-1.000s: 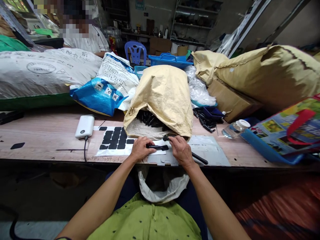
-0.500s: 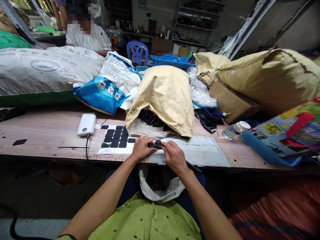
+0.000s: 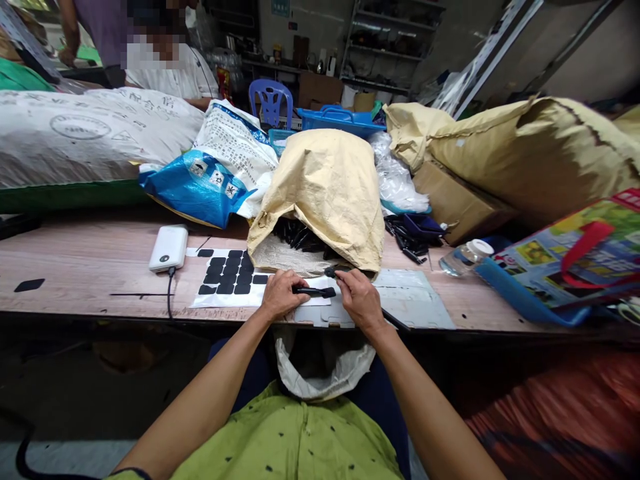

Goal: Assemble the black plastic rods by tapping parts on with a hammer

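Note:
My left hand [image 3: 284, 293] is closed on a slim black piece with a broader flat end [image 3: 316, 291], which points right over the table edge. Pinched in my right hand [image 3: 361, 297] is a small dark roundish piece [image 3: 331, 272], a little above the slim one and apart from it. To the left of my hands lies a white sheet with rows of black rounded-square stickers [image 3: 227, 272]. Just beyond them, a beige sack [image 3: 327, 173] lies with its mouth toward me, and many slim black pieces [image 3: 301, 236] show inside.
A white power bank [image 3: 169, 248] with a cable stands at left. Right are a pile of black parts [image 3: 407, 241], a clear jar [image 3: 465, 257] and a blue tray [image 3: 530, 297]. A pale open bag [image 3: 320, 387] hangs at my lap. Two people are beyond the white sacks [image 3: 100, 133].
My hands have moved apart. The dark roundish piece, earlier against the slim black piece between both hands, is now up and to the right in my right hand. The view has shifted slightly.

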### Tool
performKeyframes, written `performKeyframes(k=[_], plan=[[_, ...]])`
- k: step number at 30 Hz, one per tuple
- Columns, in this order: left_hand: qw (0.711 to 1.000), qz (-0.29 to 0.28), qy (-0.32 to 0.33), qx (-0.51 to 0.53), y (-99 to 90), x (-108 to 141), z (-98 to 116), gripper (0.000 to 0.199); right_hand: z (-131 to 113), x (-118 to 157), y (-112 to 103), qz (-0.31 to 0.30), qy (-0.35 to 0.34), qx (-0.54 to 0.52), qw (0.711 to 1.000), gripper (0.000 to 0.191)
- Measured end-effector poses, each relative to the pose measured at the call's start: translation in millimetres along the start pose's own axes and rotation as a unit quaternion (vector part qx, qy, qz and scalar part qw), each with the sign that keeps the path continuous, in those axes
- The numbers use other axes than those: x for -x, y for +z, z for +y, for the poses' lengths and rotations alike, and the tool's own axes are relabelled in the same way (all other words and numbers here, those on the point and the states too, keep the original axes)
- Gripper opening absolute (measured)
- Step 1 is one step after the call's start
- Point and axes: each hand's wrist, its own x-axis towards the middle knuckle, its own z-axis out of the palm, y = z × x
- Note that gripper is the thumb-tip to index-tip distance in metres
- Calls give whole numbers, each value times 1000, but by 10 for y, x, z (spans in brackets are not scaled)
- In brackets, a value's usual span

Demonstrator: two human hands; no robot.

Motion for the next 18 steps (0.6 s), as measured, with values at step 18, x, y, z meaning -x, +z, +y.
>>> performKeyframes(k=[18], plan=[[1000, -14, 3, -12, -11, -2, -25, 29, 430, 46, 217, -5, -1, 80, 997, 24]])
